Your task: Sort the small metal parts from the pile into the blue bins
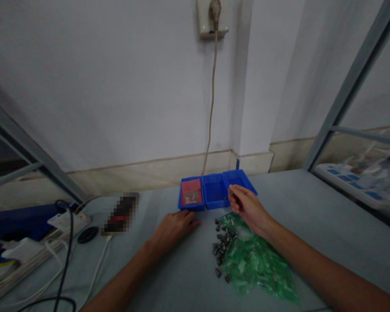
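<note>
My right hand is raised over the front of the blue bins, fingertips pinching a small dark metal part. My left hand lies on the table, holding nothing, with fingers stretched out and thumb apart. Its fingertips are at the front edge of the left blue bin, which holds a pink sheet and a small clear packet. The middle blue bin and right blue bin stand beside it. Below my right hand, several small metal parts lie loose by a crumpled green plastic bag.
On the left lie a pixelated phone-like object with a white cable, a round black disc and a power strip. A wall cord hangs behind the bins. Grey metal frames flank the table.
</note>
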Motion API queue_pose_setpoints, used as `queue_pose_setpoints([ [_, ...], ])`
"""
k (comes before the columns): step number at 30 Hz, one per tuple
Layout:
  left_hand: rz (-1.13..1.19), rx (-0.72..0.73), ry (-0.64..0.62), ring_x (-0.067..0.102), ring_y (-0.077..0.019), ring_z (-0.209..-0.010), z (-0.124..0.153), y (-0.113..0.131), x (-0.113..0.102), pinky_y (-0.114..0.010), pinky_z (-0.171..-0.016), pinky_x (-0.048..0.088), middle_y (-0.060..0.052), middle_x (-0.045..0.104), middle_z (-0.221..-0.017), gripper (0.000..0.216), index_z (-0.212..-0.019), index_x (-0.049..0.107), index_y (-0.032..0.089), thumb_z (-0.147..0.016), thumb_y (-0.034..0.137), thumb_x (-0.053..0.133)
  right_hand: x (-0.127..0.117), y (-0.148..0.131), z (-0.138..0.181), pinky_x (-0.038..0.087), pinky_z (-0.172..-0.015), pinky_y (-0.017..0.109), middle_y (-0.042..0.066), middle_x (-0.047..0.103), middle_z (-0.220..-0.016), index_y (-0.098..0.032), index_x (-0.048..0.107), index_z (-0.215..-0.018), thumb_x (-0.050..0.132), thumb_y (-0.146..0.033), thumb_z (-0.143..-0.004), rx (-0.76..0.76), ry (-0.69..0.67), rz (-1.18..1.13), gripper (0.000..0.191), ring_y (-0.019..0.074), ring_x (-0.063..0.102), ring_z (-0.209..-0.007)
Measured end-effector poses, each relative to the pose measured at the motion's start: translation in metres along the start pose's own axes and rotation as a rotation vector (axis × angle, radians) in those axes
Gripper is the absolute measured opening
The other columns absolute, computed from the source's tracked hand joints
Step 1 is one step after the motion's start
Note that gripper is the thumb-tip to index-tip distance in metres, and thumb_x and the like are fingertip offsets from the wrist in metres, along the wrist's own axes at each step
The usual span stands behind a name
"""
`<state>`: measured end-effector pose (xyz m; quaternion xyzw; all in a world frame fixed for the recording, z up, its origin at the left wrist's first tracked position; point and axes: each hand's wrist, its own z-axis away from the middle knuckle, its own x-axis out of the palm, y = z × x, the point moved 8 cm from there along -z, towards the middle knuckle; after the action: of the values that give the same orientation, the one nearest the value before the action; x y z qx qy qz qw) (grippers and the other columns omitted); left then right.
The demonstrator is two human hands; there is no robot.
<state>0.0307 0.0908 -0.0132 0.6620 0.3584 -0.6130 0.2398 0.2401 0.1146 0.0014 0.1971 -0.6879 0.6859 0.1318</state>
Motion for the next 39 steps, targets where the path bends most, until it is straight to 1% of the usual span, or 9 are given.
queue_pose_setpoints([
  [4,-0.002,0.006,0.031,0.067,-0.0178,-0.073,0.0004,-0.0002,-0.0014,-0.025,-0.062,0.049,-0.005,0.070,-0.089,0.033,-0.097,0.064,0.019,-0.107,0.042,0.043,-0.0005,-0.0009,0.0003,0.024,-0.043,0.023,-0.004,0.050,-0.064,-0.019,0.059,-0.074,0.080,-0.051,-0.079,-0.001,0.006,0.002,0.038,0.0074,0.035,-0.049],
  [13,0.009,0.008,0.073,0.066,-0.0178,-0.072,0.0014,-0.0007,-0.0035,-0.025,-0.061,0.046,-0.005,0.069,-0.087,0.039,-0.095,0.062,0.018,-0.109,0.044,0.037,0.0014,-0.0014,0.0018,0.024,-0.043,0.024,-0.004,0.049,-0.063,-0.020,0.058,-0.072,0.080,-0.052,-0.077,0.006,0.014,0.017,0.039,0.0080,0.034,-0.049],
  [17,-0.015,-0.007,0.054,0.066,-0.0170,-0.071,0.0015,-0.0026,-0.0008,-0.024,-0.059,0.044,-0.005,0.069,-0.086,0.038,-0.095,0.061,0.019,-0.109,0.045,0.038,0.0009,-0.0012,0.0020,0.023,-0.043,0.024,-0.004,0.049,-0.063,-0.020,0.057,-0.071,0.081,-0.052,-0.077,0.006,0.013,0.014,0.041,0.0081,0.033,-0.049],
  [23,-0.003,-0.014,0.060,0.066,-0.0186,-0.070,0.0017,-0.0035,-0.0011,-0.025,-0.058,0.044,-0.005,0.069,-0.086,0.038,-0.094,0.061,0.019,-0.108,0.045,0.038,0.0015,-0.0012,0.0017,0.023,-0.043,0.024,-0.004,0.047,-0.063,-0.019,0.057,-0.072,0.080,-0.051,-0.078,0.010,0.009,0.012,0.039,0.0078,0.034,-0.049],
  [28,0.001,-0.005,0.068,0.066,-0.0176,-0.071,0.0011,-0.0025,-0.0027,-0.025,-0.059,0.044,-0.005,0.069,-0.086,0.038,-0.094,0.062,0.019,-0.109,0.045,0.037,0.0012,-0.0008,0.0015,0.023,-0.043,0.024,-0.005,0.049,-0.063,-0.020,0.057,-0.072,0.081,-0.051,-0.077,0.008,0.015,0.015,0.040,0.0078,0.034,-0.049],
  [39,-0.012,-0.001,0.061,0.067,-0.0197,-0.073,0.0015,-0.0013,-0.0032,-0.026,-0.060,0.045,-0.004,0.069,-0.086,0.033,-0.093,0.061,0.019,-0.108,0.042,0.042,0.0004,0.0002,0.0006,0.024,-0.042,0.023,-0.004,0.049,-0.063,-0.019,0.057,-0.071,0.081,-0.051,-0.078,0.011,0.021,0.018,0.040,0.0071,0.034,-0.048],
])
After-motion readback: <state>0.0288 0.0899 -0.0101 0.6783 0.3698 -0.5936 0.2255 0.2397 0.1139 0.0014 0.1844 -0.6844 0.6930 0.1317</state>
